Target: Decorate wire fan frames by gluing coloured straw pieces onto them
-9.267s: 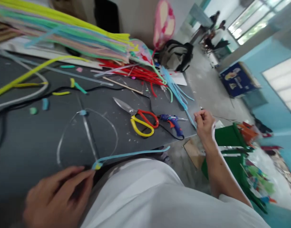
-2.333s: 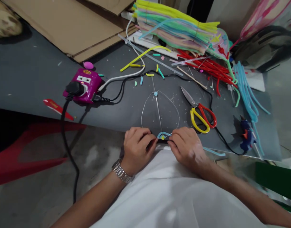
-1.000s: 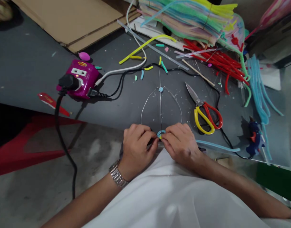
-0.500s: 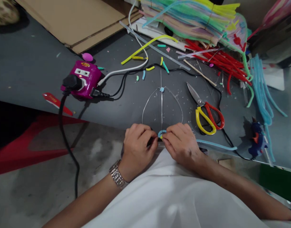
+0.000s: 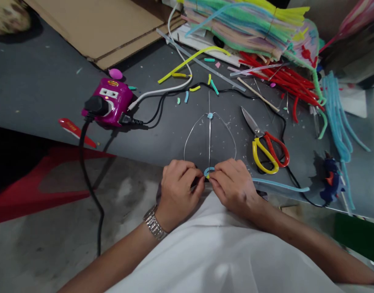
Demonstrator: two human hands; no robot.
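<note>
A thin wire frame (image 5: 209, 134), leaf-shaped with a straight middle rod, lies on the grey board (image 5: 46, 93). My left hand (image 5: 177, 191), with a metal watch on the wrist, pinches the frame's near tip. My right hand (image 5: 232, 187) pinches a light-blue fuzzy stem (image 5: 281, 186) that curls around that same tip, where a yellow bit shows. The stem's free end trails off to the right along the board's edge. Both hands are closed and touch each other at the joint.
Yellow-and-red scissors (image 5: 263, 146) lie right of the frame, a blue glue gun (image 5: 330, 183) further right. A magenta socket block (image 5: 109, 101) with black cables sits left. Bundles of coloured stems (image 5: 245, 24) and red stems (image 5: 284, 81) fill the back; cardboard (image 5: 92, 24) lies back left.
Over the last second the hands have stayed pinched at the frame's tip; the view has shifted slightly. Earlier, my right hand was out to the right, away from the frame.
</note>
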